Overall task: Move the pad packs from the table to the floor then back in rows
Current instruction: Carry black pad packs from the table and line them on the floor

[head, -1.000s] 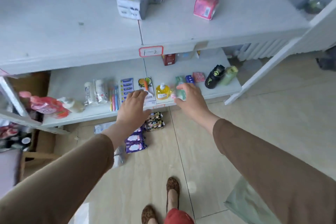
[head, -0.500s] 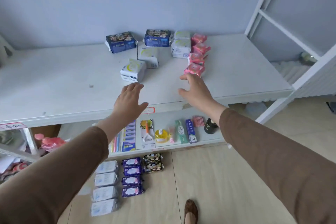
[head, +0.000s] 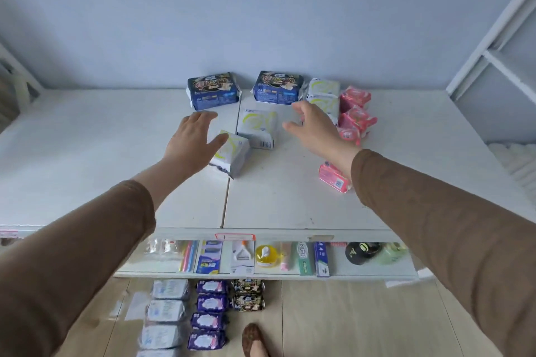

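On the white table (head: 87,153) lie two dark blue pad packs (head: 213,91) (head: 278,87) at the back, white-and-green packs (head: 256,127) (head: 232,156) (head: 323,95) in the middle, and pink packs (head: 356,113) (head: 333,178) to the right. My left hand (head: 191,139) hovers open over the table, its thumb beside the nearest white pack. My right hand (head: 314,127) is open too, fingers spread, between the white packs and the pink ones. On the floor below, rows of pale blue packs (head: 166,310), purple packs (head: 208,313) and dark packs (head: 248,295) lie side by side.
A lower shelf (head: 150,266) under the table's front edge holds small toiletries, a yellow bottle (head: 265,255) and a black cap (head: 362,252). A white rack frame (head: 493,52) stands at the right. My shoe (head: 252,339) is on the tiled floor beside the packs.
My view has risen from the lower shelf to the tabletop. Both hands have moved up and forward over the table toward the packs at the back, still empty.
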`<action>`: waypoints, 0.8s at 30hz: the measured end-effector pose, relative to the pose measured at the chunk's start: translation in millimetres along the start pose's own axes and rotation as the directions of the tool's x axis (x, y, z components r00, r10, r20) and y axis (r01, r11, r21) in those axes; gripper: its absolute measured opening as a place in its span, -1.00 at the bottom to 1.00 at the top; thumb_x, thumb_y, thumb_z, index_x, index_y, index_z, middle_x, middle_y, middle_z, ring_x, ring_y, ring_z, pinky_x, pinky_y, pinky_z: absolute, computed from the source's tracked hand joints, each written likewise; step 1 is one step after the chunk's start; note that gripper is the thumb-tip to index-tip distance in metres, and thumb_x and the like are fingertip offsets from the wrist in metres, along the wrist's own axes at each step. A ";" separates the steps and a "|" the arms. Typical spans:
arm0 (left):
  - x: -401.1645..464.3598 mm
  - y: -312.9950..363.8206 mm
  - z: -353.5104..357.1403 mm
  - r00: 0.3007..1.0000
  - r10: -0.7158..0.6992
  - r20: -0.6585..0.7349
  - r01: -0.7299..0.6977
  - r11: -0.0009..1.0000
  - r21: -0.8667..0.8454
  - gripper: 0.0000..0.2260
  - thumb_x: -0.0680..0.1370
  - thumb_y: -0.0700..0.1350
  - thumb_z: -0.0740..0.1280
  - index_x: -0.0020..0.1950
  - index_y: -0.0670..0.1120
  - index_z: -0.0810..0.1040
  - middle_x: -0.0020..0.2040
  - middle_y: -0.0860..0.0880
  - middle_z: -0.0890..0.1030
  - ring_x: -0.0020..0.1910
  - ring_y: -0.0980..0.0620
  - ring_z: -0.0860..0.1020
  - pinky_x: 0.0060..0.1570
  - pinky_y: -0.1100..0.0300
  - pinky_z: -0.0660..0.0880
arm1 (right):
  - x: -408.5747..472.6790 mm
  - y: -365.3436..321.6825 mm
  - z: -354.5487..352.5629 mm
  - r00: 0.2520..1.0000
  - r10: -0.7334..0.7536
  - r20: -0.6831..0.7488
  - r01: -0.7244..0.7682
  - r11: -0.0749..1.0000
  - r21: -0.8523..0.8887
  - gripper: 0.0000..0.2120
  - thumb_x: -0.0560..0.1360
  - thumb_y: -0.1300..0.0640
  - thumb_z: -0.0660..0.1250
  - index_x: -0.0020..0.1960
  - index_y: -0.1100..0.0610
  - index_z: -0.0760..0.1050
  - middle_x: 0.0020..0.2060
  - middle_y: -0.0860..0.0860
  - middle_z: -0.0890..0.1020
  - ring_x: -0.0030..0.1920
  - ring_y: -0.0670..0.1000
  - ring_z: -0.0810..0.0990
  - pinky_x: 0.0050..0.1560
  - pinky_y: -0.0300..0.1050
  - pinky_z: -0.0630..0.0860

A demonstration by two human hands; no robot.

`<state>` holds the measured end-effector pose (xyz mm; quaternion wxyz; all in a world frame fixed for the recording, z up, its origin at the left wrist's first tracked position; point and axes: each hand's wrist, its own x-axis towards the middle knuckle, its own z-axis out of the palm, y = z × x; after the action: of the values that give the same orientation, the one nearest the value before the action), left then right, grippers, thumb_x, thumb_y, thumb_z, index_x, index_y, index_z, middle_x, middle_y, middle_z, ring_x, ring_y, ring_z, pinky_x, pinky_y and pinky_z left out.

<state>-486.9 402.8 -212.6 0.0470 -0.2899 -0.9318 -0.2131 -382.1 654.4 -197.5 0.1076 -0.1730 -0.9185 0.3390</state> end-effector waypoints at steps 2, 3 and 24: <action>27.1 -11.8 -0.6 1.000 0.001 0.006 -0.001 1.000 0.014 -0.51 0.59 0.13 0.26 0.46 -0.06 0.34 0.42 -0.06 0.40 0.40 -0.10 0.31 0.34 -0.03 0.31 | 26.1 0.2 2.7 1.000 0.013 -0.021 -0.013 1.000 0.001 -0.48 0.56 0.01 0.35 0.46 0.17 0.37 0.37 0.09 0.50 0.35 0.08 0.47 0.24 -0.17 0.34; 40.2 -17.6 -0.2 1.000 -0.007 0.008 0.007 1.000 0.016 -0.50 0.59 0.13 0.25 0.47 -0.06 0.33 0.42 -0.07 0.39 0.40 -0.11 0.31 0.34 -0.04 0.31 | 39.1 0.8 4.9 0.999 0.027 -0.022 -0.027 1.000 0.003 -0.49 0.57 0.01 0.34 0.45 0.18 0.37 0.37 0.11 0.50 0.36 0.09 0.47 0.26 -0.14 0.35; 251.8 -138.3 55.5 0.878 -0.457 0.142 0.476 0.864 -0.164 -0.26 0.47 0.20 0.43 0.50 -0.13 0.25 0.43 -0.17 0.35 0.37 -0.19 0.38 0.29 -0.09 0.38 | 243.5 68.7 18.3 0.976 0.216 -0.003 -0.181 0.811 -0.557 -0.30 0.56 -0.36 0.14 0.36 0.23 0.38 0.31 0.20 0.45 0.36 0.22 0.30 0.25 0.12 0.35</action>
<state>-770.8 454.9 -260.9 -0.0805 -0.0691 -0.9502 -0.2931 -594.3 787.6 -237.0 -0.0108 -0.2813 -0.9568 0.0731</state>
